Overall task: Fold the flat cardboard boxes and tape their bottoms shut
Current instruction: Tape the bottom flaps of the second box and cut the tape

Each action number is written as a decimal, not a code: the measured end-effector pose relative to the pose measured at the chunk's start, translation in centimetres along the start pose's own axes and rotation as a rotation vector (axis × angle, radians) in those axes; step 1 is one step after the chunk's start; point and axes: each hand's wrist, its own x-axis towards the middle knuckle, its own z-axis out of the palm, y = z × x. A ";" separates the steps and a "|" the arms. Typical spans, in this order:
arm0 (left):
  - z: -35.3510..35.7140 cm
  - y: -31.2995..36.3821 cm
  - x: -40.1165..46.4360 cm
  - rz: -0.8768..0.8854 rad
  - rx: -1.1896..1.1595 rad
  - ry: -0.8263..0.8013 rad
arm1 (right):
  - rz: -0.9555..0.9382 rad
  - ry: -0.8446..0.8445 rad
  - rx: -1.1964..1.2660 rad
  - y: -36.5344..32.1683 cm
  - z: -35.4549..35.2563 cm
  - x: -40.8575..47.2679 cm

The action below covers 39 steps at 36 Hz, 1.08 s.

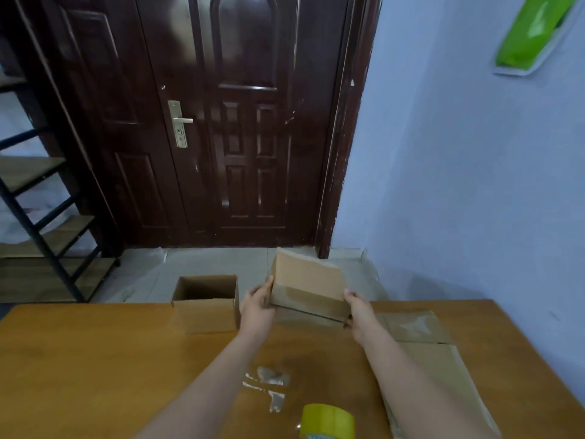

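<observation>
I hold a folded cardboard box (pixel 308 285) above the far edge of the wooden table (pixel 95 359), tilted so one broad face points at me; a band of clear tape crosses it. My left hand (pixel 258 301) grips its left side and my right hand (pixel 359 308) grips its right lower corner. Another assembled box (pixel 205 304) stands open-topped on the table to the left. Flat cardboard boxes (pixel 443 375) lie stacked at the right. A yellow tape roll (pixel 327 421) sits near the front edge, with crumpled tape scraps (pixel 270 384) beside it.
Beyond the table are a dark wooden door (pixel 221 122), a tiled floor and a black metal staircase with wooden steps (pixel 41 201) at the left. A pale blue wall (pixel 474 185) runs along the right with a green item hung high up.
</observation>
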 end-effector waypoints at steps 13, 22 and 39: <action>0.6 -1.6 0.7 -0.143 -0.031 0.005 | -0.160 0.114 -0.182 0.8 0.8 0.2; 0.5 -4.8 1.8 -0.260 -0.061 -0.075 | -0.186 0.140 -0.374 3.8 3.4 2.4; 1.2 -11.1 6.3 -0.439 -0.227 -0.175 | -0.031 -0.011 -0.292 7.3 5.6 4.7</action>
